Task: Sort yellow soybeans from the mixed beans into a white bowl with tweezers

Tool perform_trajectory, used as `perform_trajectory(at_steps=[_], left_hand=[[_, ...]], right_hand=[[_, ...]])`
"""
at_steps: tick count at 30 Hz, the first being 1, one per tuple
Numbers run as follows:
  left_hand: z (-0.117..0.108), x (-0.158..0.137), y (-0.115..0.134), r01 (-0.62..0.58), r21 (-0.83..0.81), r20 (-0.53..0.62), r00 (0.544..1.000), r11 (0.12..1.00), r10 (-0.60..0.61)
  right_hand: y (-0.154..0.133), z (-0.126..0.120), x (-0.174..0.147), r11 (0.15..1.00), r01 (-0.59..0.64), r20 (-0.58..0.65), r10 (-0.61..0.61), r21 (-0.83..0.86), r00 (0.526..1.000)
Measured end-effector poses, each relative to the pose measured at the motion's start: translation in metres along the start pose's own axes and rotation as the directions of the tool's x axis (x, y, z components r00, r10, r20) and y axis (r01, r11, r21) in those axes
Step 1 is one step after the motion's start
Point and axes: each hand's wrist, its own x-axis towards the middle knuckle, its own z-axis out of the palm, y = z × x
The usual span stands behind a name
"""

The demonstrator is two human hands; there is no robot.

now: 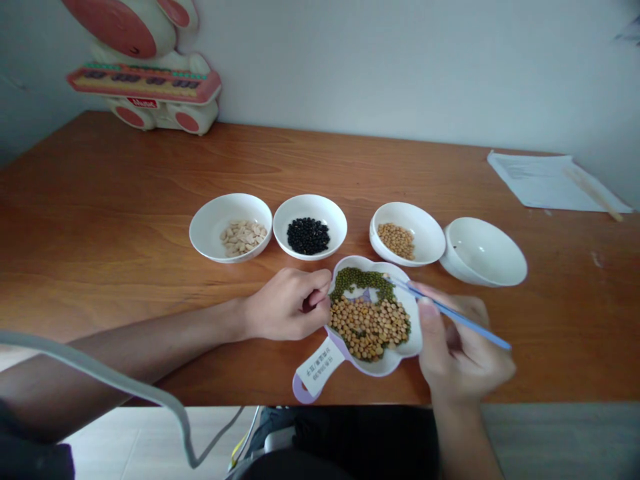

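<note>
My left hand (293, 303) is closed at the left rim of a white and lilac flower-shaped dish (414, 333), its fingers curled and pinching the edge. The dish holds tan soybeans (373, 323) in the middle and green mung beans (357, 279) mostly along the far side. A labelled handle (320, 368) points toward me. My right hand (463, 340) grips a slim blue stick with a pale front end (463, 319). Its tip rests over the mung beans near the far rim; a small pale bit shows there, too small to name.
Behind the dish stand white bowls with flat pale seeds (243, 238), black beans (308, 236) and soybeans (397, 241), plus a bowl (487, 250) with a tiny dark speck. Paper (535, 180) and a wooden stick (595, 193) lie right. A rabbit toy keyboard (145, 83) stands back left; a grey cable (125, 383) crosses my left arm.
</note>
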Motion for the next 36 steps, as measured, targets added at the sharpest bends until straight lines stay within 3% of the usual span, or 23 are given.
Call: perform_trajectory(at_steps=[3, 6, 8, 11, 14, 18, 26, 36], left_hand=[[0.0, 0.0, 0.0, 0.008, 0.0, 0.003, 1.0, 1.0, -0.008], [0.0, 0.0, 0.0, 0.02, 0.002, 0.007, 1.0, 1.0, -0.02], [0.0, 0.0, 0.001, 0.029, -0.001, 0.008, 1.0, 1.0, -0.029], [0.0, 0.0, 0.001, 0.029, -0.004, 0.005, 1.0, 1.0, -0.029], [0.0, 0.0, 0.001, 0.027, -0.003, 0.004, 1.0, 1.0, -0.027], [0.001, 0.0, 0.001, 0.039, -0.001, 0.009, 0.999, 0.999, -0.039], [0.0, 0.0, 0.0, 0.021, 0.011, 0.006, 1.0, 1.0, -0.022], [0.0, 0.0, 0.001, 0.033, 0.009, 0.007, 0.999, 0.999, -0.033]], right_hand=[[0.007, 0.009, 0.007, 0.992, -0.124, -0.256, 0.117, -0.012, 0.959], [0.014, 0.017, 0.014, 0.974, -0.227, -0.302, 0.225, 0.029, 0.927], [0.015, 0.018, 0.014, 0.969, -0.245, -0.283, 0.245, 0.035, 0.927], [0.012, 0.011, 0.008, 0.983, -0.182, -0.23, 0.182, 0.022, 0.956], [0.004, 0.001, 0.001, 0.998, -0.056, -0.031, 0.057, 0.037, 0.998], [-0.004, -0.004, 0.001, 0.995, 0.08, 0.159, -0.089, 0.061, 0.983], [-0.003, -0.001, 0.002, 0.992, 0.111, 0.257, -0.121, 0.056, 0.959], [-0.002, -0.001, 0.001, 0.993, 0.11, 0.268, -0.116, 0.04, 0.956]])
